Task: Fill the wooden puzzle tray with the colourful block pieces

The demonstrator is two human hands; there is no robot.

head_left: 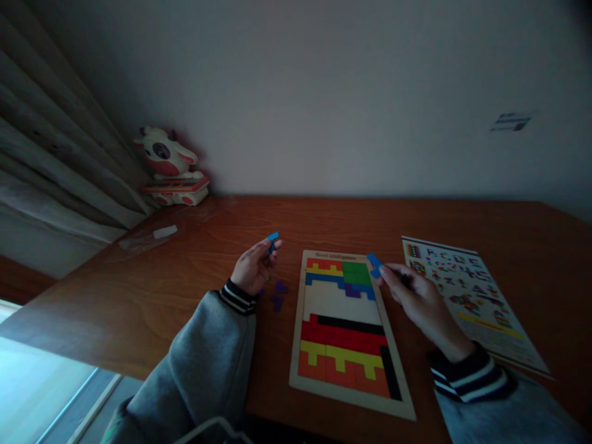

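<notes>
My left hand [253, 266] is raised left of the puzzle board and pinches a blue puzzle piece [272, 237]. My right hand [419, 300], above the board's right edge, grips another blue puzzle piece [374, 264] between thumb and fingers. Between them lies the wooden puzzle board [296, 357], with coloured pieces at its far and near ends and a bare pale band across the middle. Purple pieces [277, 302] lie on the table beside my left wrist; others there are partly hidden by the hand.
A printed pattern sheet [490, 308] lies right of the board, partly under my right forearm. At the far left stand a cow-shaped toy keyboard [173, 179] and a clear plastic wrapper [148, 239]. A curtain [60, 135] hangs left of the wooden table [194, 259], and a wall closes the back.
</notes>
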